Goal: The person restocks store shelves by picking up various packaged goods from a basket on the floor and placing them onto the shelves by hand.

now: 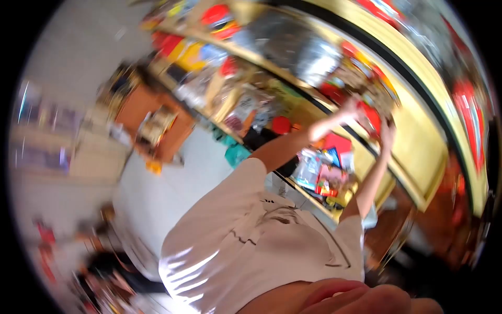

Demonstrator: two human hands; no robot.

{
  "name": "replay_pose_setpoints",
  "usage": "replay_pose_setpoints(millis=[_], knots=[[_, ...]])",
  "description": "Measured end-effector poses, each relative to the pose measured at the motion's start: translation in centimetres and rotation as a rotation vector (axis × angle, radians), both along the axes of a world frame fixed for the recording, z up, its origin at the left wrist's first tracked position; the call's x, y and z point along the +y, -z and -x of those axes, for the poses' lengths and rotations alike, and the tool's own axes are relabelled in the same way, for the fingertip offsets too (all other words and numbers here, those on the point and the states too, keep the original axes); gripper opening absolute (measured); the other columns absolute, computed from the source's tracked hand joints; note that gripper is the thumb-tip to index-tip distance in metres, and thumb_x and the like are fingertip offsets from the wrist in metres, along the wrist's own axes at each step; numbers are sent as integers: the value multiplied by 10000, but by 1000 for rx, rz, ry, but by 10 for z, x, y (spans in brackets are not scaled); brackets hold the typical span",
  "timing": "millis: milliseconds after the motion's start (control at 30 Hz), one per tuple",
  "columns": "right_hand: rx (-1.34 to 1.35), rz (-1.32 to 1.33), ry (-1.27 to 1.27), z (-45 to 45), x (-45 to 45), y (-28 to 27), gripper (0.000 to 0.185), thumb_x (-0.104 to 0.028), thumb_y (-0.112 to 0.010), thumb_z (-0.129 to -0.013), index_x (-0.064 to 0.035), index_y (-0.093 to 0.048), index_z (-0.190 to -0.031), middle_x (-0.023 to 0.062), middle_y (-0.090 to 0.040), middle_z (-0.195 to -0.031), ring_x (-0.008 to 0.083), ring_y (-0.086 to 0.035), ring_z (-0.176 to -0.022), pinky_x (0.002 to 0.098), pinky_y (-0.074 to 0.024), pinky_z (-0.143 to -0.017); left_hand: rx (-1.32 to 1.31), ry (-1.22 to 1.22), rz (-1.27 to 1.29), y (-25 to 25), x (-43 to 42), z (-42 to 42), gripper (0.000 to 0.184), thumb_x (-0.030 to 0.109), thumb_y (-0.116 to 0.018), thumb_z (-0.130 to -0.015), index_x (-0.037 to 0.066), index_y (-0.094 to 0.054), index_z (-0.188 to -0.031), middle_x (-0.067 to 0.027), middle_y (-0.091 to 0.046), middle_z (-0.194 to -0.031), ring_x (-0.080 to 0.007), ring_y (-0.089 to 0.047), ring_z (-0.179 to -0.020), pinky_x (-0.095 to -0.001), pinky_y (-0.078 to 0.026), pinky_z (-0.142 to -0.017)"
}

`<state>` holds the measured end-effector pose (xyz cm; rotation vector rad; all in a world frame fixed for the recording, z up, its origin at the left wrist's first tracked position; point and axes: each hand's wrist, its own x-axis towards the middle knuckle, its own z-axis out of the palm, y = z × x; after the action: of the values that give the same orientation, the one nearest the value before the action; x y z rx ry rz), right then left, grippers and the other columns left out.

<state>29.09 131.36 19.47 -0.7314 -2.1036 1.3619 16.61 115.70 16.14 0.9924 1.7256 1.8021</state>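
Note:
Both my arms stretch toward a pale yellow shelf (421, 149). My left hand (349, 111) is at the near left side of a red and brown packet (370, 118), its fingers closed against it. On the packet's other side, my right hand (387, 133) grips its edge. Motion blur hides the fingertips and the print, so its contents cannot be made out. More brown packets with red and yellow parts (353, 70) lie right behind it on the same shelf.
Dark silvery packs (285, 44) sit further left on that shelf. A lower shelf holds mixed bags and a red-lidded container (281, 124). Below my arms are colourful packets (332, 178). An orange-brown box (151, 123) stands on the floor at left.

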Motion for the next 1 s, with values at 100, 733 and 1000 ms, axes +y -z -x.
replay_pose_setpoints(millis=[100, 733, 1000], knots=[[-213, -250, 241, -12, 16, 32, 696, -495, -700, -832, 14, -560, -1285, 209, -624, -1211, 327, -612, -1083, 410, -494, -916, 121, 0, 62, -22, -58, -40, 547, 170, -735, -785, 32, -469, -1242, -135, -573, -1061, -229, -587, -962, -363, -526, -746], [-244, 252, -1793, -27, -580, 125, 326, -144, -646, -918, 22, -568, -1187, 72, -618, -1033, 129, -573, -865, 276, -474, -783, -780, -1343, 251, 136, -600, -256, 545, 342, -555, -919, 24, -482, -1356, -157, -609, -1227, -275, -597, -1071, -386, -500, -867], [-418, -196, -2263, -38, -786, 156, 339, -188, -665, -885, -3, -595, -1160, 83, -657, -1004, 144, -618, -825, 299, -511, -728, -1157, -1752, -366, 238, -705, -386, 523, 428, -495, -923, 118, -475, -1343, -91, -581, -1268, -257, -541, -1122, -418, -480, -911]])
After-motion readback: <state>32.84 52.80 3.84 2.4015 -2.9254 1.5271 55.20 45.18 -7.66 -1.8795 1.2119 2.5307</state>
